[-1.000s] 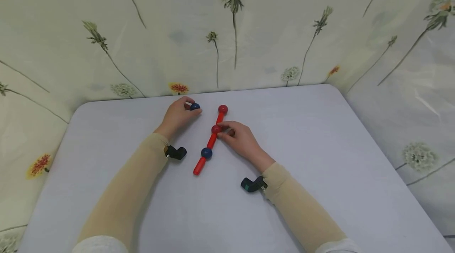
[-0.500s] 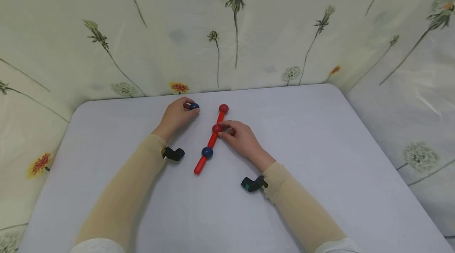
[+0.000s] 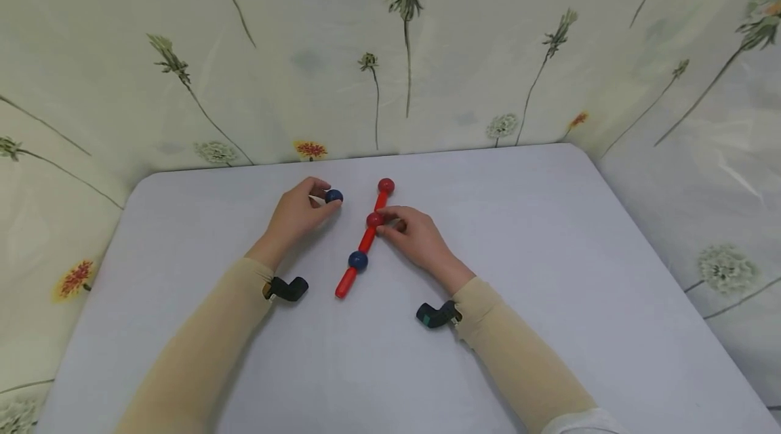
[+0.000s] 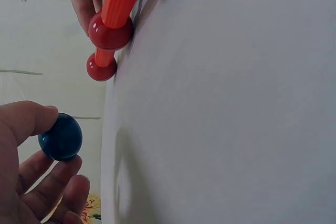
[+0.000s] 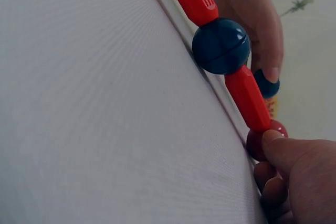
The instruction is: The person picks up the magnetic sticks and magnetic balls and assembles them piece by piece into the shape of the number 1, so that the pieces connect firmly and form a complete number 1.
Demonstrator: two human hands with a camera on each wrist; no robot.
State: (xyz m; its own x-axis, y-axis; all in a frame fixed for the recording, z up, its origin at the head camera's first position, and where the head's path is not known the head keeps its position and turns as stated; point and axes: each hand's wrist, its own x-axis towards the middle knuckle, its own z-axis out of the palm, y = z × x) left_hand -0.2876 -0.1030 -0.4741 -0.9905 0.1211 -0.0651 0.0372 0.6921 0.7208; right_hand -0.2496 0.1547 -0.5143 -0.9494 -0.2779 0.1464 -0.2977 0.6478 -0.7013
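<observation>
In my left hand (image 3: 300,211) a loose blue ball (image 3: 333,196) is pinched between thumb and fingertips; the left wrist view shows this blue ball (image 4: 61,137) held off the white surface. A straight chain of red rods (image 3: 367,241) and balls lies on the table to its right. My right hand (image 3: 416,236) pinches the chain's middle red ball (image 3: 374,220). Another red ball (image 3: 386,186) caps the far end, and a second blue ball (image 3: 358,260) joins two rods nearer me. The near end is a bare red rod (image 3: 345,283).
A white-topped table (image 3: 518,230) spreads around the chain, its far edge against a flower-printed curtain (image 3: 451,47). A black wrist camera (image 3: 289,289) sits on the left sleeve, and another black camera (image 3: 436,315) on the right.
My left hand, still pinching the loose blue ball, has drawn back a little toward me. The right hand keeps hold of the red ball, and the chain stays nearly in place.
</observation>
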